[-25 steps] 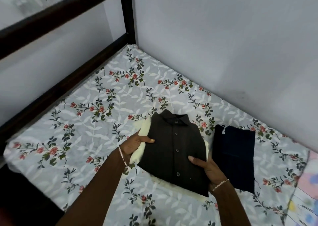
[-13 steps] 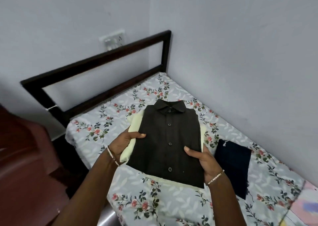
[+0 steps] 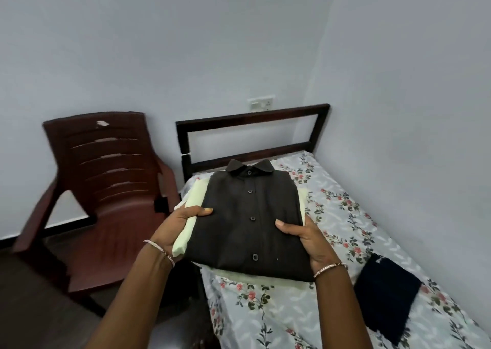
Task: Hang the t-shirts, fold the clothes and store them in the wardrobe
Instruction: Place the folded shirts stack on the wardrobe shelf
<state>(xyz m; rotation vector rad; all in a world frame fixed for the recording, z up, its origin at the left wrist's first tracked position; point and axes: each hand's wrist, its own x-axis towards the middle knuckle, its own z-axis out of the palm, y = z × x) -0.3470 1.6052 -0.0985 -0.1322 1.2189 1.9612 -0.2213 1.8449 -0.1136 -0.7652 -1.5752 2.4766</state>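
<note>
A folded dark brown button shirt (image 3: 251,216) lies on top of a folded pale cream garment (image 3: 192,205), and I hold the stack in the air above the bed's left part. My left hand (image 3: 176,222) grips the stack's left edge, thumb on top of the shirt. My right hand (image 3: 305,238) grips its right edge, thumb on the dark fabric. A folded navy garment (image 3: 386,295) lies flat on the floral bedsheet (image 3: 342,216) to the right.
A dark red plastic chair (image 3: 106,189) stands left of the bed against the wall. The dark wooden bed frame (image 3: 252,117) runs along the far end, with a wall socket (image 3: 261,104) above it. Pale walls close in behind and to the right.
Both hands have lifted the stack off the bedsheet and carried it up and leftward. My view has swung left, bringing the chair into sight. The navy garment stays on the bed.
</note>
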